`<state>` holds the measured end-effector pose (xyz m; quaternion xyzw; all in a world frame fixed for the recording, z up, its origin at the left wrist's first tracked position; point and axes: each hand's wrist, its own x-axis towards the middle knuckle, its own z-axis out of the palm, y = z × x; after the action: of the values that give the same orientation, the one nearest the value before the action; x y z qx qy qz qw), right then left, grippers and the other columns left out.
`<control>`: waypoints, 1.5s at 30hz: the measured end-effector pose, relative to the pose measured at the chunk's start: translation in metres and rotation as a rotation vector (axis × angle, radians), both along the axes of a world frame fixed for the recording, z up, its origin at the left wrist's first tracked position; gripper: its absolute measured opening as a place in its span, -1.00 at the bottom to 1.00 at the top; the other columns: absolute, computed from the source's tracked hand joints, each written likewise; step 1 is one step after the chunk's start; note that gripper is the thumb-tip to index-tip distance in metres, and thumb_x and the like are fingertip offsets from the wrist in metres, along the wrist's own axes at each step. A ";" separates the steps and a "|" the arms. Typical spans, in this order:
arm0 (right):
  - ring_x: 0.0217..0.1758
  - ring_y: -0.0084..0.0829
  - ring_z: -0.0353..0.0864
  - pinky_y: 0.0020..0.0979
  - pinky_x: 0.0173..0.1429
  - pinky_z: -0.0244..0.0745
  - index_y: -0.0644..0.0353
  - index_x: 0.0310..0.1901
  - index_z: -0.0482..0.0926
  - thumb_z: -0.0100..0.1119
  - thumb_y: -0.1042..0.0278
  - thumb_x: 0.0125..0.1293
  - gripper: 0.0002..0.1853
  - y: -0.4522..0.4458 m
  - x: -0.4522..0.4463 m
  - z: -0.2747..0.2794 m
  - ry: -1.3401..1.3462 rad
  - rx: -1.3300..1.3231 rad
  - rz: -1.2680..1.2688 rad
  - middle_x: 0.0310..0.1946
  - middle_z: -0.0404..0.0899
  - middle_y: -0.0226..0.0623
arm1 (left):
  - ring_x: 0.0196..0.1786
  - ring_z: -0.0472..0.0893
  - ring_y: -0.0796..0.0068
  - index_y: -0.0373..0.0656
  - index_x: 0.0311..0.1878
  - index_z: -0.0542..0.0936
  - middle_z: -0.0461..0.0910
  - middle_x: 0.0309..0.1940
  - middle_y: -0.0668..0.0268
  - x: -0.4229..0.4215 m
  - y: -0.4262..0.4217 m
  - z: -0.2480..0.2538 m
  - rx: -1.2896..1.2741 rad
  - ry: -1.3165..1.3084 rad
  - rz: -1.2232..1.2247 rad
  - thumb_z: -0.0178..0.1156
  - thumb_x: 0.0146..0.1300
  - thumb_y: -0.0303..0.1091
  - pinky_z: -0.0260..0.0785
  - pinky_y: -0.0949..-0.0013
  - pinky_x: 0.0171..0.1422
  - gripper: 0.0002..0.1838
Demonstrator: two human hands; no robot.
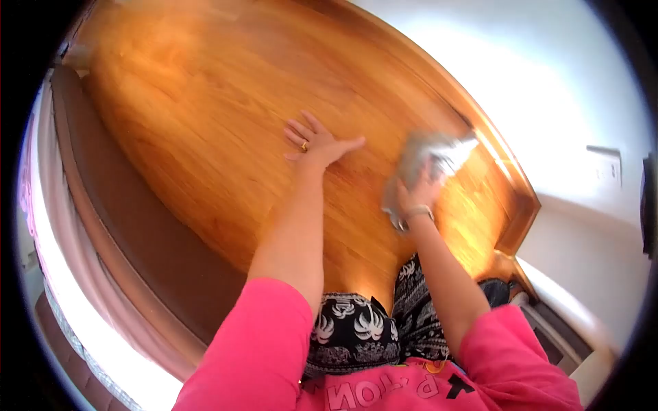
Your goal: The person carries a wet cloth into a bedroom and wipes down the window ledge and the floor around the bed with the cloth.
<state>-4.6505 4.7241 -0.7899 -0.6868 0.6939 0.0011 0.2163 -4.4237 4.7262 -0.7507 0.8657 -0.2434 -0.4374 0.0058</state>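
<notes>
My left hand (pixel 319 145) is spread on the wooden floor (pixel 240 130), fingers apart, with a ring on one finger and nothing held. To its right, my right hand (pixel 420 190) is on a grey cloth (pixel 435 147), which lies against the same boards. Motion smears the cloth and the fingertips, and part of the cloth is hidden under the palm. A bracelet or watch band (pixel 418 212) circles the right wrist.
A wooden skirting board (pixel 504 161) runs along the white wall (pixel 534 82) on the right, with a wall socket (pixel 606 168). Along the left stands a brown padded bed side or sofa (pixel 130 198) with pale fabric. My patterned trousers (pixel 353 335) are close below.
</notes>
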 end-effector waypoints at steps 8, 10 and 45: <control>0.34 0.03 0.26 -0.10 0.26 0.33 -0.06 0.49 -0.03 0.34 -0.18 0.07 0.04 -0.027 0.088 0.038 -0.819 0.495 -0.138 0.41 0.11 -0.03 | 0.55 -0.19 -0.09 -0.06 0.54 -0.31 -0.31 0.55 0.02 0.037 0.086 0.050 -0.527 0.624 0.332 0.43 -0.16 0.31 -0.11 -0.09 0.52 0.41; 0.18 -0.02 0.50 -0.17 0.07 0.55 0.05 0.47 0.03 0.35 -0.20 0.07 0.03 -0.003 0.083 0.069 -0.779 0.669 -0.175 0.37 0.24 -0.13 | 0.55 -0.18 -0.15 -0.09 0.53 -0.33 -0.31 0.54 -0.03 0.035 0.115 0.031 -0.535 0.461 0.101 0.39 -0.07 0.27 -0.07 -0.10 0.51 0.36; 0.58 0.02 -0.31 0.39 0.38 -0.06 -0.62 0.43 0.04 0.39 -0.27 -0.10 0.02 -0.058 0.003 0.079 0.260 0.007 1.655 0.55 -0.26 -0.36 | 0.53 -0.06 -0.17 0.31 0.42 0.29 -0.07 0.52 0.03 -0.052 0.150 0.081 -0.663 0.025 -0.412 0.36 0.12 -0.04 -0.01 -0.20 0.46 -0.23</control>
<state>-4.6473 4.6658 -0.7112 -0.9682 -0.0147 0.2408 0.0660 -4.4759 4.8762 -0.6701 0.7444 -0.5401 -0.3377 0.2002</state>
